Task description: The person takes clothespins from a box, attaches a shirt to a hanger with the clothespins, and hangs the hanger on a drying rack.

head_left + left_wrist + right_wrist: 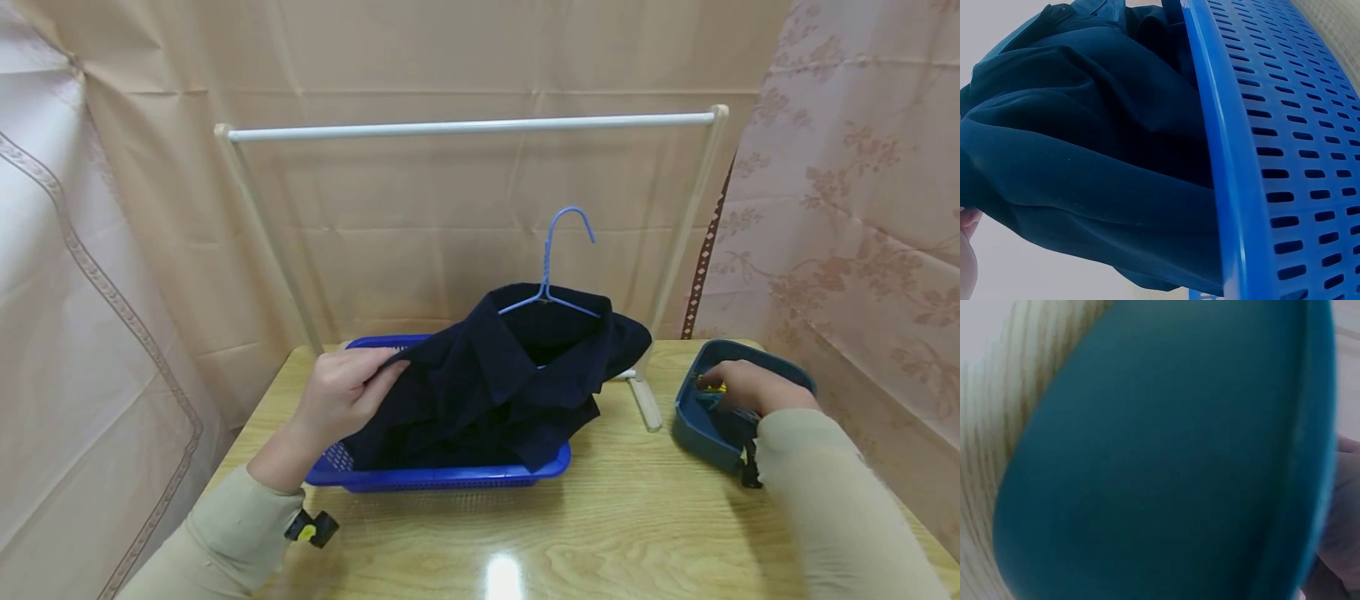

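Note:
A dark navy collared shirt (495, 375) lies partly in a blue plastic basket (450, 479), with a blue wire hanger (547, 258) inside its collar, hook upward. My left hand (341, 392) pinches the shirt's shoulder at the left, lifting the cloth above the basket. In the left wrist view, the shirt (1085, 137) drapes over the basket's rim (1225, 162). At the right, my right hand (753, 387) reaches into a dark teal bin (705, 446). Something small and yellow (716, 389) shows by its fingers; the bin wall hides most of the grip.
A white rack with a horizontal bar (472, 127) stands behind the basket, its right foot (645, 404) between basket and bin. All stand on a wood-grain table (615, 517). Beige curtains (420, 50) hang behind, patterned cloth (870, 183) at the right.

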### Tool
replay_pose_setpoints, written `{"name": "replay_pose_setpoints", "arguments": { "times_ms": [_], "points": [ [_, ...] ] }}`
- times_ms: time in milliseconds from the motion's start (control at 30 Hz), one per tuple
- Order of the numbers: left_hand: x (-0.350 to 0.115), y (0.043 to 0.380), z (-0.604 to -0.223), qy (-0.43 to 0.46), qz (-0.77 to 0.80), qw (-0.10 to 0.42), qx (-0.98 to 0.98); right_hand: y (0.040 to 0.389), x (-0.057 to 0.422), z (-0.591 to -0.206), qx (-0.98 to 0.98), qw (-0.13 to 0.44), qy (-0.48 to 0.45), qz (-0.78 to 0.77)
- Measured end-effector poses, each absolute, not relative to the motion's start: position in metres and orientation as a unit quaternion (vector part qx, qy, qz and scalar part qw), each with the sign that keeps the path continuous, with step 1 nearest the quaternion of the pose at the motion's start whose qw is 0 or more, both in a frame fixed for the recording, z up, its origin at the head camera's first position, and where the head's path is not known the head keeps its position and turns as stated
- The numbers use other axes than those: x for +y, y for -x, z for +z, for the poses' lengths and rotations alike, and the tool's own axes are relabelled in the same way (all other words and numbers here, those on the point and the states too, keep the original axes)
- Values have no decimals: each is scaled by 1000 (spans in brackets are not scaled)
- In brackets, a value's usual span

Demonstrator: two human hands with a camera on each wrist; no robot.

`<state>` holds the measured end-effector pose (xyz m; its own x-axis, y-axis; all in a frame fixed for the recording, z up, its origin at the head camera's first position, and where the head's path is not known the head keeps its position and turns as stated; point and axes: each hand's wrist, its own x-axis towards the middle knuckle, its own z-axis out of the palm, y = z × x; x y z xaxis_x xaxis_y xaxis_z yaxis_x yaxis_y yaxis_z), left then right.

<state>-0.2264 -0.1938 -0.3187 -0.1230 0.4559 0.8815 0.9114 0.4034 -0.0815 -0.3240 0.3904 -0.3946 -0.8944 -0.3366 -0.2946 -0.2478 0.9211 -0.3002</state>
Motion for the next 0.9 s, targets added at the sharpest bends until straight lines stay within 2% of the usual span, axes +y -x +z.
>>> {"name": "replay_pose_setpoints", "arguments": {
  "times_ms": [533, 900],
  "points": [
    [-194, 228, -321, 482, -266, 447, -705, 329, 394, -412, 967, 141, 184, -102],
    [-193, 226, -318, 483, -246, 453, -708, 334, 394, -417, 974, 129, 171, -77]
  ]
}}
